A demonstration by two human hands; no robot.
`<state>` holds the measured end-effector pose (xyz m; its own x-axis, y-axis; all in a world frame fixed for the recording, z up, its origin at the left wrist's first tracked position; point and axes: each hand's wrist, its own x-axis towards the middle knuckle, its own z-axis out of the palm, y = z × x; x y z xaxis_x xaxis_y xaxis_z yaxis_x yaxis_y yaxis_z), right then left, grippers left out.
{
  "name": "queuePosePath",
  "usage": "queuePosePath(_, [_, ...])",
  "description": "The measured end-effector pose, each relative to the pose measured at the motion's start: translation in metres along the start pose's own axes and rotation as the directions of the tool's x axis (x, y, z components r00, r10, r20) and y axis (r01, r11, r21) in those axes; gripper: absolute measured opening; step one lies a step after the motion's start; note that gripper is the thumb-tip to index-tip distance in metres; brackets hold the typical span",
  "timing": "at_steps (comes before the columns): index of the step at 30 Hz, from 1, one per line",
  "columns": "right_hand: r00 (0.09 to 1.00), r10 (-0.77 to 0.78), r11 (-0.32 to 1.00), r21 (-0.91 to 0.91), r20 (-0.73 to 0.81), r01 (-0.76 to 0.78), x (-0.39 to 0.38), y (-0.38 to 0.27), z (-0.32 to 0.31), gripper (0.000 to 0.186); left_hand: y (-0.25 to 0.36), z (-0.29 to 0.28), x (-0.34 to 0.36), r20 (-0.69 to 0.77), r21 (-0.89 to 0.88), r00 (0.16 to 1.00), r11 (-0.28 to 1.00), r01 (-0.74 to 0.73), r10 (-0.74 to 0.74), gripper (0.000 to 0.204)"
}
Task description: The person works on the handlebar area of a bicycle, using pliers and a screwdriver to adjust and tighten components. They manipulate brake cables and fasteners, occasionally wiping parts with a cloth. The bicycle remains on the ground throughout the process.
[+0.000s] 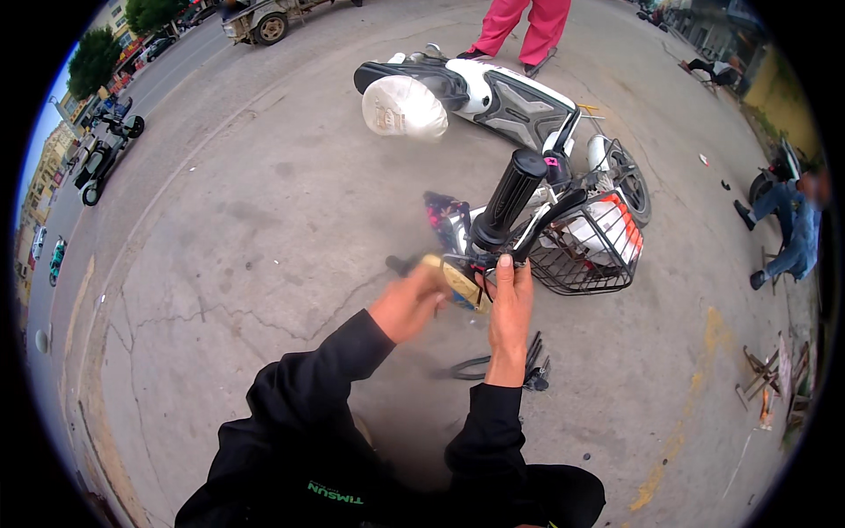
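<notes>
A white and black electric scooter (519,106) lies on its side on the pavement, its handlebar grip (510,198) pointing up. My right hand (510,308) is closed at the base of this grip, thumb and fingers pressed round the handlebar (484,258) by the brake lever (547,220). Just left of it, my left hand (412,301) is curled and blurred beside a tan-yellow piece (458,280); what it holds is unclear. A short dark shape (400,264) shows behind that hand. Pliers (471,367) and other dark tools (533,365) lie below my hands.
The scooter's black wire basket (585,251) holds white and orange bags. A white cover (403,107) wraps something at the seat end. A person in pink trousers (528,31) stands beyond; another in blue (788,224) sits at right. Parked scooter (107,150) at left, wooden stool (761,370) at right.
</notes>
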<state>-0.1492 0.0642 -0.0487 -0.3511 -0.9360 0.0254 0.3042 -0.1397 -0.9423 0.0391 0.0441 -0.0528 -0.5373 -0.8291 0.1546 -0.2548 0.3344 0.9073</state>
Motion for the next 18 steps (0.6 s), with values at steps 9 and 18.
queuePosePath(9, [1.000,0.002,1.000,0.031,0.004,-0.003,-0.001,0.000,0.002,0.044,-0.008,-0.012,0.051,-0.219,0.544,0.933,0.830,-0.125,0.285,0.036])
queuePosePath(18, [1.000,-0.004,1.000,0.006,0.019,0.004,0.001,0.000,-0.002,0.046,0.048,-0.012,0.050,-0.242,0.461,0.851,0.827,-0.322,0.466,0.036])
